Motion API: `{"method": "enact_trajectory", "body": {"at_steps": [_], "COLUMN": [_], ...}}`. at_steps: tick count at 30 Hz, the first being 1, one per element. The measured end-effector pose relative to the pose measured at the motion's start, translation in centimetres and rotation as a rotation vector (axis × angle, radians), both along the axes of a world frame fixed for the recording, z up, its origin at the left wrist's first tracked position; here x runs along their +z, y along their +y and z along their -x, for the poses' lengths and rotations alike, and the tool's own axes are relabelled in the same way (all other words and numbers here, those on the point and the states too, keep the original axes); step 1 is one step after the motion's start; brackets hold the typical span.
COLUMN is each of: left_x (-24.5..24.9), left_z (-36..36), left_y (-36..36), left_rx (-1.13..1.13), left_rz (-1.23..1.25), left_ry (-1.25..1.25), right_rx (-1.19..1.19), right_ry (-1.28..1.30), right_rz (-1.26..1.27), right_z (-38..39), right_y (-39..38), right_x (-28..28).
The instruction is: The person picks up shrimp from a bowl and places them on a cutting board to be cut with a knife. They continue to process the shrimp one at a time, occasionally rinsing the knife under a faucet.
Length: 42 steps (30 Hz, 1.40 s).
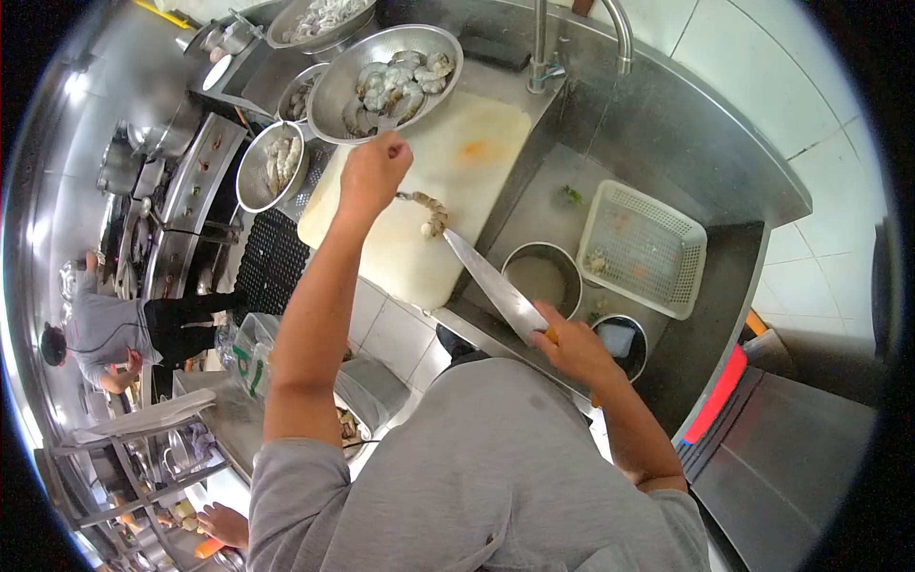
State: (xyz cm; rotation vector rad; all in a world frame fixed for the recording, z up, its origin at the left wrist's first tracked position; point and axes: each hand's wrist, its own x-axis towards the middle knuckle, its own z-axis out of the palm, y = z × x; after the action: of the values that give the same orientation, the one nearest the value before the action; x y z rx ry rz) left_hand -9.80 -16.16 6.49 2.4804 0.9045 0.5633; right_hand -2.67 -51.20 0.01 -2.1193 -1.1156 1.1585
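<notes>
My right hand (579, 355) is wrapped around the orange handle of a large kitchen knife (491, 286), its blade pointing up and to the left. The tip is beside a single shrimp (435, 214) on the white cutting board (391, 253). Raised over the board, my left hand (377, 173) has its fingers closed; what they hold, if anything, is hidden. Just beyond that hand, a steel colander (329, 91) contains several grey shrimp (405, 81). A smaller bowl (250, 176) to the left has paler shrimp (283, 162) in it.
To the right, a sink (548, 205) contains a white plastic basket (596, 224), a steel pot (572, 272) and a dark container (640, 367). A faucet (624, 48) stands behind. Another bowl (319, 40) is at the back. A co-worker (105, 329) stands at the left.
</notes>
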Motion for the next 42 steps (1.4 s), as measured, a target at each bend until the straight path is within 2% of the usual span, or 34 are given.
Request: {"method": "enact_trajectory", "body": {"at_steps": [2, 6, 9, 11, 15, 17, 19, 21, 23, 25, 26, 28, 31, 33, 36, 39, 42], "left_x": [0.5, 3.0, 5.5, 9.0, 10.8, 7.9, -3.2, -8.0, -7.8, -5.5, -5.1, -4.8, -7.8, -9.5, -7.0, -9.0, -9.5], "left_z": [-0.7, -1.8, -2.4, -3.2, -5.6, -8.6, -12.8, -11.6, -10.5, -7.2, -5.5, -1.5, 3.7, 5.6, 5.4, 4.7, 4.0], "left_y": [1.1, 1.3, -1.0, -5.2, -10.5, -12.1, -13.0, -11.2, -9.0, -5.3, -3.3, -0.8, 1.6, 1.5, -1.7, -1.1, -1.2], "left_rx": [-0.008, -0.129, -0.519, -0.780, -1.197, -1.196, -0.815, -0.639, -0.604, -0.499, -0.483, -0.479, -0.591, -0.708, -0.656, -0.678, -0.575], "left_rz": [-0.065, 0.165, 0.187, 0.193, 0.577, 0.994, 0.292, -0.574, -0.029, 0.014, -0.068, -0.075, -0.110, -0.189, -0.391, -0.400, -0.262], "left_ry": [-0.003, 0.118, 0.195, 0.195, 0.078, 0.039, 0.086, 0.138, 0.103, 0.188, 0.193, 0.249, 0.356, 0.358, 0.437, 0.432, 0.349], "right_rx": [0.013, 0.019, -0.017, 0.006, -0.022, -0.024, -0.018, 0.008, -0.004, -0.056, -0.089, -0.119, -0.135, -0.143, -0.067, -0.145, -0.152], "right_ry": [0.004, 0.024, 0.058, 0.027, 0.070, 0.061, 0.053, 0.013, 0.023, 0.050, 0.055, 0.049, 0.033, 0.038, -0.029, 0.279, 0.290], "right_rz": [0.015, 0.026, -0.004, -0.003, -0.009, -0.009, -0.011, -0.020, 0.031, 0.037, 0.012, -0.013, 0.000, 0.022, -0.211, -0.026, 0.098], "right_z": [0.0, -0.3, -0.2, -0.2, -0.3, -0.4, 0.2, -0.2, -0.9, -0.5, -0.6, -0.9, -1.3, -1.4, -1.2, -1.0, -0.8], "right_y": [0.0, -0.2, -0.3, -0.3, -0.2, -0.2, -0.2, -0.3, -0.4, -1.3, -1.9, -2.6, -2.7, -2.6, -2.4, -1.5, -0.9], "right_x": [0.4, 0.1, 0.5, 0.2, -0.3, -0.2, -0.4, -0.5, 0.9, 0.8, 0.0, -0.5, -0.1, -0.2, -1.8, -0.7, 0.4]}}
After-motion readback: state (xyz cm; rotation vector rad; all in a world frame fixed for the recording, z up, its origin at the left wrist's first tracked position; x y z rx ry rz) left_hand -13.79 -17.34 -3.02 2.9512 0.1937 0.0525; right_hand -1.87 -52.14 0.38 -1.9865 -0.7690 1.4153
